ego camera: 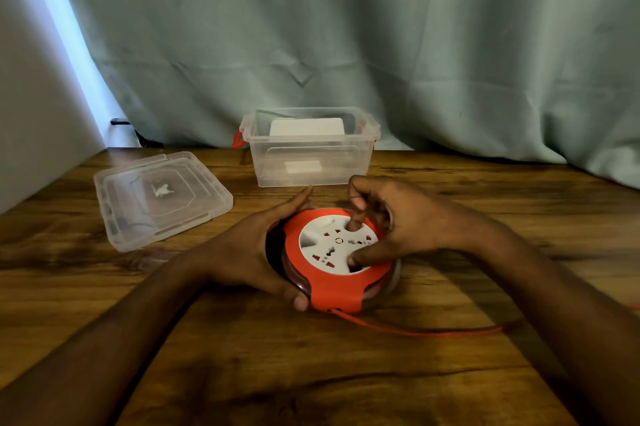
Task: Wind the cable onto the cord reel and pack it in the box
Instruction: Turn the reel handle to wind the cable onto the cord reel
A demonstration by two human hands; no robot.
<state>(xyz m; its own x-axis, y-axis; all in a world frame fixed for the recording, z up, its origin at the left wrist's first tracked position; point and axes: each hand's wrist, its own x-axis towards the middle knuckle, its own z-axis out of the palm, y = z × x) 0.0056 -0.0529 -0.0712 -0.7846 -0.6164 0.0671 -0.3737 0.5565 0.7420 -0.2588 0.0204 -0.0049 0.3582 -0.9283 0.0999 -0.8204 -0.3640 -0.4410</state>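
A round red cord reel (337,287) with a white socket face lies flat on the wooden table. My left hand (256,249) grips its left rim, thumb at the front edge. My right hand (391,224) rests on top, with a finger and the thumb pressed into recesses of the white face. A red cable (415,330) leaves the reel's front and trails right across the table, under my right forearm. Behind the reel stands the clear plastic box (311,162), open, with red latches.
The box's clear lid (159,197) lies flat at the left. A white card shows inside the box. A green curtain (346,44) hangs behind the table. The wooden table (311,373) stretches toward me in front of the reel.
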